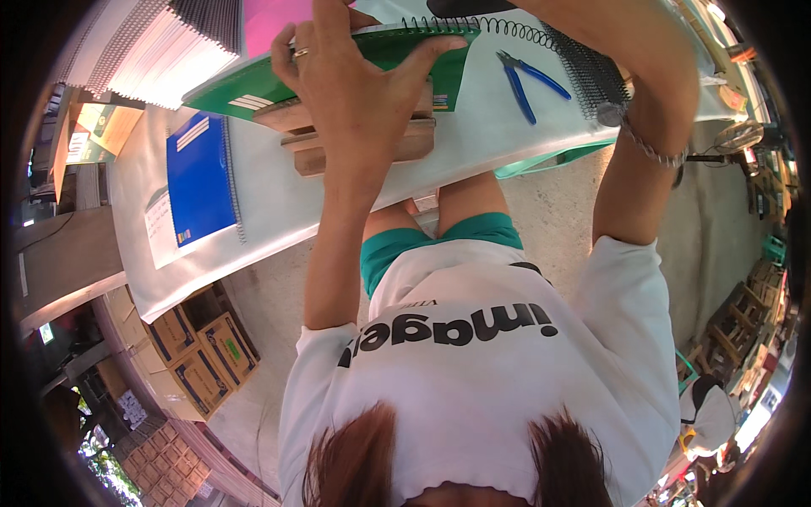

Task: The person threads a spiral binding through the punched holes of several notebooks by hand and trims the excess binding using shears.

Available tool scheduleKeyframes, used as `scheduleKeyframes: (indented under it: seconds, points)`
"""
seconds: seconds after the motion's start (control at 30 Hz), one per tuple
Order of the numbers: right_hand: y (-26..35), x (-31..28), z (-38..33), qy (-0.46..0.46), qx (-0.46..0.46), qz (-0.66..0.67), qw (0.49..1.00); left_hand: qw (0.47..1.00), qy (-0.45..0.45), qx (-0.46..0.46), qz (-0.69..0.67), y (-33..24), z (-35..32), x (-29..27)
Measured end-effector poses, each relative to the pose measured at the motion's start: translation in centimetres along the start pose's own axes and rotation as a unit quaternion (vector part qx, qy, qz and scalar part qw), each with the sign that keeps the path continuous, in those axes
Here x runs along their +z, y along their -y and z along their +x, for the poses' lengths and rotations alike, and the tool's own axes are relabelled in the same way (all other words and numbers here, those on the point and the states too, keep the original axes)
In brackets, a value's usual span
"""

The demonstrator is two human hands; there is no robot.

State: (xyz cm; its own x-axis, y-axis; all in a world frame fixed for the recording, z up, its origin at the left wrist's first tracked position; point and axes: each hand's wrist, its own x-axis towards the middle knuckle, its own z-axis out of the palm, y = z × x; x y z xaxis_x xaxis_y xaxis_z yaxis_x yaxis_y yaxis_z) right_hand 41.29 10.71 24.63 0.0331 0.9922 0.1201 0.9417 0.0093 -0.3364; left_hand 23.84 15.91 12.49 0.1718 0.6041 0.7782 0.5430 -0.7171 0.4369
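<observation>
My left hand [355, 80], with a ring on one finger, grips a green notebook [241, 91]. Its thumb stretches along the upper edge, and the other fingers bend over the far side. A dark wire coil [515, 32] runs from that edge toward the right. Under the notebook sits a wooden block stand [414, 142], partly covered by my left wrist. My right forearm reaches across the top right and leaves the picture, so the right hand is out of sight. Blue-handled cutting pliers [532, 89] lie spread on the white-covered table [473, 144].
A blue spiral notebook [201, 177] lies left, over a white sheet [159, 228]. Punched paper stacks [160, 55] rise at the far left. Black coils [591, 80] lie beneath my right arm. Cardboard boxes [203, 372] stand on the floor at left. Wooden pallets [735, 321] are at right.
</observation>
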Motion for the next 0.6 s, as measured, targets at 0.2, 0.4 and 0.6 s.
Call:
scheduleKeyframes:
  seconds: [0.2,0.4,0.6]
  points:
    - [1.8,-2.4,-0.7,0.072,-0.056,0.168,0.982,1.000,0.010,0.010,0.008,0.8,0.1,0.3]
    - [-0.8,-1.0,1.7,0.050,-0.053,0.229,0.971,0.998,0.046,-0.005,-0.035,0.6,0.4,-0.5]
    - [-1.4,0.9,0.9,0.023,-0.053,0.185,0.981,0.998,0.047,0.018,-0.043,1.4,0.7,-1.2]
